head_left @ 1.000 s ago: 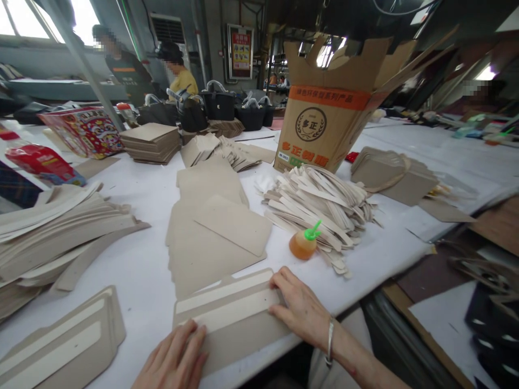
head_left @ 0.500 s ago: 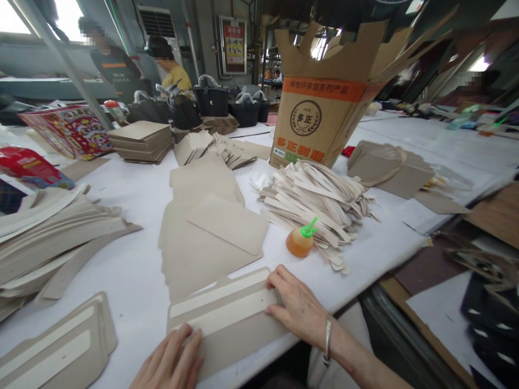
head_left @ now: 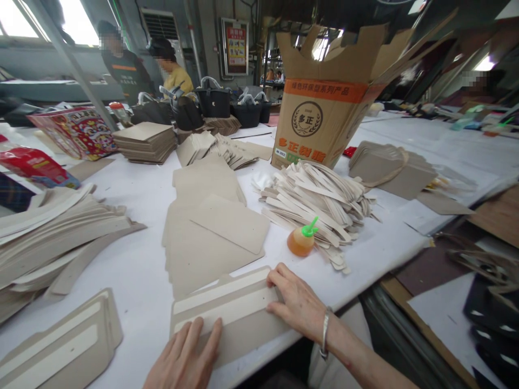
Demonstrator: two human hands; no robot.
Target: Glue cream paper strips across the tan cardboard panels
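A grey-beige board (head_left: 243, 337) with two paler strips (head_left: 227, 312) along it lies at the table's front edge. My left hand (head_left: 187, 354) rests on its left part, fingers spread across the end of the lower strip. At the board's right end is my right hand (head_left: 292, 302), thumb and fingers bent over the edge and apart, a bracelet on the wrist. Behind the board lie overlapping plain boards (head_left: 211, 243). A round bottle of amber liquid (head_left: 300, 243) with a green nozzle stands beside a heap of pale strips (head_left: 316, 197). More boards with strips (head_left: 60, 346) lie at the lower left.
Long curved strips (head_left: 60, 237) are piled on the left. Farther back stand a board stack (head_left: 146, 141), black bags (head_left: 213, 100) and a tall cardboard box (head_left: 320, 113). Stacked boards (head_left: 391, 167) lie right of the box. Two people (head_left: 130, 73) are across the table.
My left hand has moved slightly right along the board, and its fingers are more spread. My right hand stays at the board's right end. The view has shifted slightly.
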